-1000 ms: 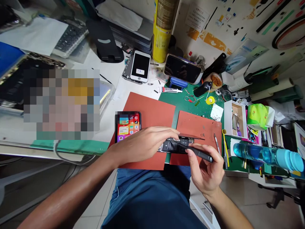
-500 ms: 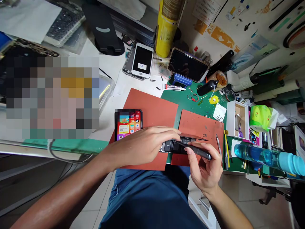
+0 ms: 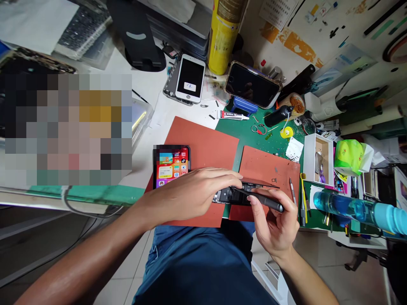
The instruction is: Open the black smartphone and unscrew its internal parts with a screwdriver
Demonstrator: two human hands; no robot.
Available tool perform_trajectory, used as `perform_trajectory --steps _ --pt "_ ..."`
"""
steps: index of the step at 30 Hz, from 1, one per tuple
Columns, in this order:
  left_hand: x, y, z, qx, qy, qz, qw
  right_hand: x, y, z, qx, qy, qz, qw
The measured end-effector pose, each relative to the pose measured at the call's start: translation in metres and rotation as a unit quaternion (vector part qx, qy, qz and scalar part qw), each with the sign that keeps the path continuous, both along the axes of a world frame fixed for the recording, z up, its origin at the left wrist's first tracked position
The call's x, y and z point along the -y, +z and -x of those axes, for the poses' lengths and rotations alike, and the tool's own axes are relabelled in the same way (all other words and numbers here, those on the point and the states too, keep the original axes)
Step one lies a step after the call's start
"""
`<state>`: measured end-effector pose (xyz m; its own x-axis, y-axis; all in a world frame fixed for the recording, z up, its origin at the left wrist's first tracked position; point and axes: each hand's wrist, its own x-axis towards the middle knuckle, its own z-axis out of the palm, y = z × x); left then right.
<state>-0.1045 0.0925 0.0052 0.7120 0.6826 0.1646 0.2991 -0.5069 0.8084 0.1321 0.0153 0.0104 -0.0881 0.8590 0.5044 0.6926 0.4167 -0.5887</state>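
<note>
Opened black phone [image 3: 226,195] over rust-red flat mats [image 3: 203,135]. Right grip [image 3: 280,222] pinching slim dark-grey pen-shaped tool [image 3: 269,202]; left grip [image 3: 195,190] at raised thin dark panel [image 3: 262,184], closure unclear. Probably internals work; next needs steady tip.

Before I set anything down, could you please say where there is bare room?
The left terracotta mat is bare beyond the left hand, right of the lit smartphone. The green mat is crowded around the scissors and B-7000 glue tube.

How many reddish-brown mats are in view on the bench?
2. The left mat lies partly beneath the lit phone and left hand; the right mat lies beyond a narrow green gap, partly covered by the opened phone. Any fully covered mat would be hidden.
</note>
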Motion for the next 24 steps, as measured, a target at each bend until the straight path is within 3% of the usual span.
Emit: perform_trajectory --steps 16,20,24 --pt "0.001 -0.001 0.000 0.004 0.005 -0.001 1.000 0.000 0.000 0.000 0.025 0.000 -0.001 1.000" --pt "0.000 0.000 0.000 0.005 0.001 0.012 1.000 -0.007 0.005 0.002 0.103 -0.001 -0.065 0.993" --pt "0.000 0.002 -0.001 0.008 0.001 0.023 1.000 -0.018 0.014 0.009 0.160 0.058 -0.105 0.980"
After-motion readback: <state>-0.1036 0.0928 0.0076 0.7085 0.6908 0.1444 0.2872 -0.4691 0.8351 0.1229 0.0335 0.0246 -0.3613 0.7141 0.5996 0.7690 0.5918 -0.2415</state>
